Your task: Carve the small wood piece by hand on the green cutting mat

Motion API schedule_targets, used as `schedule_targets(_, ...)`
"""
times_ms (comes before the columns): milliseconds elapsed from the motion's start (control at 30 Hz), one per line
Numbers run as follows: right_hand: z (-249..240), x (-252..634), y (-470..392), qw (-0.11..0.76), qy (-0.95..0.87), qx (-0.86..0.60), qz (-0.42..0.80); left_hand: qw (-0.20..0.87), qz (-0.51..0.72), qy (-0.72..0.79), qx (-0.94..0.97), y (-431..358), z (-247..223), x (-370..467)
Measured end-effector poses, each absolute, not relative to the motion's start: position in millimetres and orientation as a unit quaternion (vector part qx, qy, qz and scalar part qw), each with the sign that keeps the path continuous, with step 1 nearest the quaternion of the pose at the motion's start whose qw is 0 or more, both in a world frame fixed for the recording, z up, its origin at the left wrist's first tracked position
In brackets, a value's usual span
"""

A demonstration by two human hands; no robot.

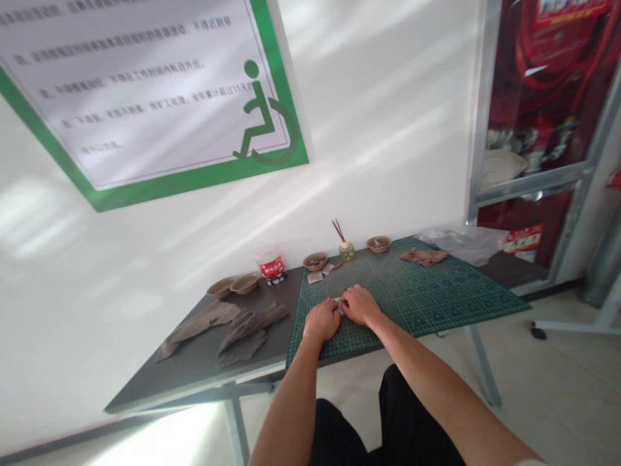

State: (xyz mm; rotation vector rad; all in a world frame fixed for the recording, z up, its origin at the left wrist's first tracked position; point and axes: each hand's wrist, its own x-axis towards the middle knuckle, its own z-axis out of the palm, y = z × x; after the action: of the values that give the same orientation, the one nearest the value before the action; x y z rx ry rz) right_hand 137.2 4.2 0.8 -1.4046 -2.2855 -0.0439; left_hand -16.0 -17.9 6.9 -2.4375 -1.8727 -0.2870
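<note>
My left hand (pixel 323 320) and my right hand (pixel 358 304) meet low over the near part of a green cutting mat (pixel 412 291). Between their closed fingertips is a small pale piece (pixel 339 305), mostly covered, so its kind does not show. Just beyond the hands lie a few small flat squares (pixel 315 277), whitish and brownish. A shallow brown bowl (pixel 315 265) with small lumps in it stands behind them. To its right is a small glass jar (pixel 346 254) with thin dark sticks upright in it.
Crumpled grey-brown cloths (pixel 247 327) lie on the dark table (pixel 194 382) at left, near two bowls (pixel 245 283) and a red-labelled tub (pixel 272 266). Another bowl (pixel 379 244), a brownish cloth (pixel 424 257) and a clear plastic bag (pixel 466 241) lie at the back right. A wall (pixel 388 129) stands behind.
</note>
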Motion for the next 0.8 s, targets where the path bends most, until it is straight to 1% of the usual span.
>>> schedule_targets(400, 1.7, 135.6, 2.0, 0.224, -0.796, -0.562, -0.035, 0.037, -0.087, -0.598, -0.796, -18.0, 7.5, -15.2)
schedule_targets(667, 6.5, 136.7, 4.5, 0.215, -0.844, -0.492, -0.012, 0.027, -0.091, -0.601, -0.794, -19.4, 10.0, -15.0)
schedule_targets(800, 6.7, 137.0, 3.0, 0.219, -0.846, -0.486, -0.009, 0.029, -0.095, -0.593, -0.799, -17.4, 8.0, -16.9)
